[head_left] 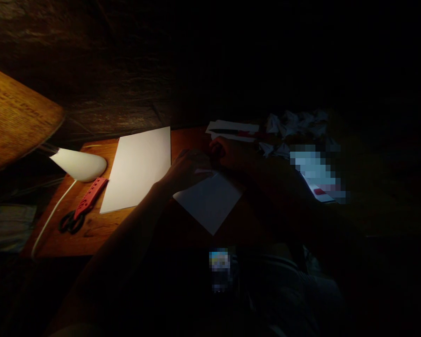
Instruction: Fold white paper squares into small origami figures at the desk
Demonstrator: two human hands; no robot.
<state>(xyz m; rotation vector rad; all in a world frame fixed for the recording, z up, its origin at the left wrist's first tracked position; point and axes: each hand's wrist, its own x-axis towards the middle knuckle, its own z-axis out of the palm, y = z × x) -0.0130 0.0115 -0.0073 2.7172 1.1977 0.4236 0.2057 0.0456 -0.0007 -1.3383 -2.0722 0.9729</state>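
A square-looking white sheet of paper lies cornerwise on the wooden table, one corner pointing towards me. Over its far corner bends my left hand, fingers closed on the paper; a pale folded strip shows just under them. Close beside it, my right hand is curled, with thumb and finger pressed together. Deep shadow hides what is between those fingers. Beyond the right hand are white paper pieces with a dark, narrow object across them.
A larger white sheet lies left of my hands. Further left stand a lamp with a white base and wooden-looking shade, and red-and-black scissors. Several folded paper figures and a blurred bright screen are on the right.
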